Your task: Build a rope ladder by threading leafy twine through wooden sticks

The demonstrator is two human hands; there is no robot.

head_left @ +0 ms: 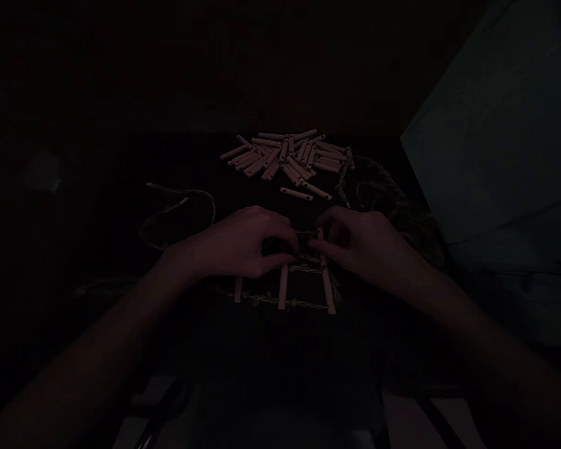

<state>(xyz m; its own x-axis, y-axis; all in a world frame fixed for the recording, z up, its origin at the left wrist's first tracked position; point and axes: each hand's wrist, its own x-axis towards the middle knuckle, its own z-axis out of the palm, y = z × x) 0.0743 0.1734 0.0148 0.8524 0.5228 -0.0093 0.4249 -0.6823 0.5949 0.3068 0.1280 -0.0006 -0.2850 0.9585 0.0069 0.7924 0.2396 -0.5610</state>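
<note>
Three wooden sticks point(283, 287) joined by twine point(280, 301) lie lower centre — left hand point(243, 243) and right hand point(359, 243) curled over the twine, grip too dark to tell — with a loose pile of sticks point(285, 156) left upper centre.

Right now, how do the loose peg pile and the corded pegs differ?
The loose peg pile lies criss-crossed, while the corded pegs run roughly parallel. The pile sits farther away; the corded pegs lie under the left hand and right hand. Twisted cord joins the corded pegs; the pile lies loose. Both are slim, pale rods.
</note>
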